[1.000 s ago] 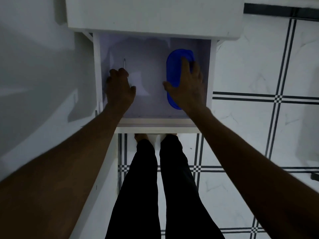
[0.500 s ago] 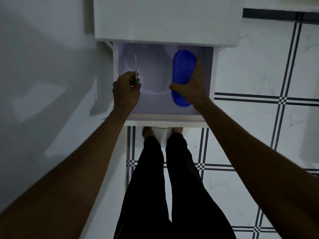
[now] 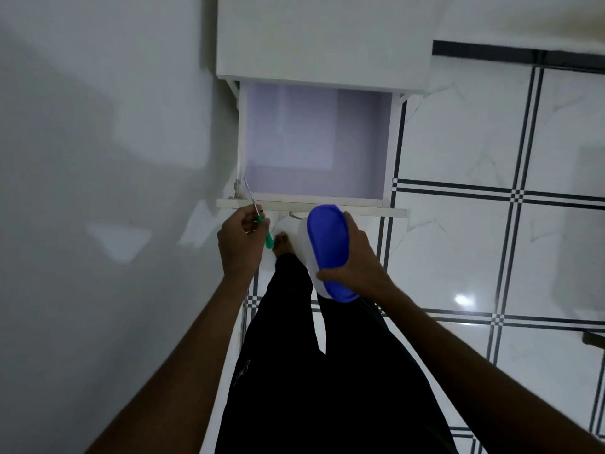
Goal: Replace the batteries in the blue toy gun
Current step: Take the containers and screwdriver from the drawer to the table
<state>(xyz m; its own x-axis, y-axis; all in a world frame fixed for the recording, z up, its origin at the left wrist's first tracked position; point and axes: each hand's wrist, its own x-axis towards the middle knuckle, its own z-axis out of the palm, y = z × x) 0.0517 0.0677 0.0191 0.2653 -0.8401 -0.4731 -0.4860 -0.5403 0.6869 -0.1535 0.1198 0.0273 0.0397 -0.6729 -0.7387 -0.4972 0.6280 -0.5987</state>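
Two hands full, left hand [image 3: 240, 245] gripping screwdriver [image 3: 262, 221], right hand [image 3: 357, 267] clutching blue-lidded container [image 3: 327, 244]

White cabinet [image 3: 322, 34] against a plain white wall [image 3: 98, 126]. Drawer [image 3: 314, 139] pulled open, pale lilac inside. Glossy white marble-look floor [image 3: 458, 244], black grid lines, one bright light glare.

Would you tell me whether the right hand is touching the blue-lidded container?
Touching. The head view shows the right hand gripping the container from the side, thumb over the lid's near end and fingers wrapped along its far edge.
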